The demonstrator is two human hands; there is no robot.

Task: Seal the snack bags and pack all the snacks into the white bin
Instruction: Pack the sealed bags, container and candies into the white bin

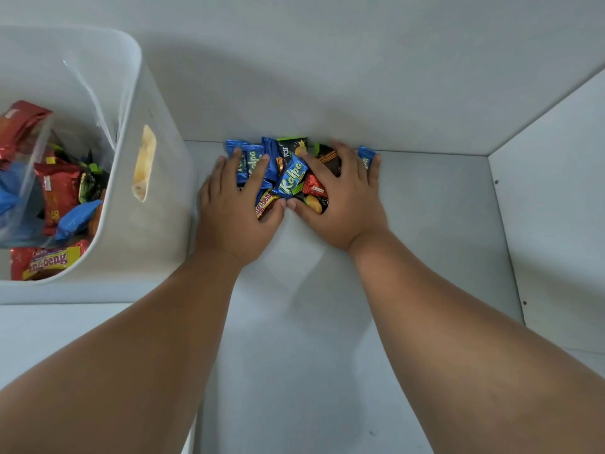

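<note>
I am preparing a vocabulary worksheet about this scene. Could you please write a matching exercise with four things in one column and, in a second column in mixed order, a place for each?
Column 1
1. white bin
2. uncovered Kalpa packet
3. clear bag
4. right hand

Column 2
a. inside the bin
b. resting on the right part of the loose pile
c. standing to the left of both hands
d. in the pile, between the two hands

Pairs: 1-c, 2-d, 3-a, 4-b
</note>
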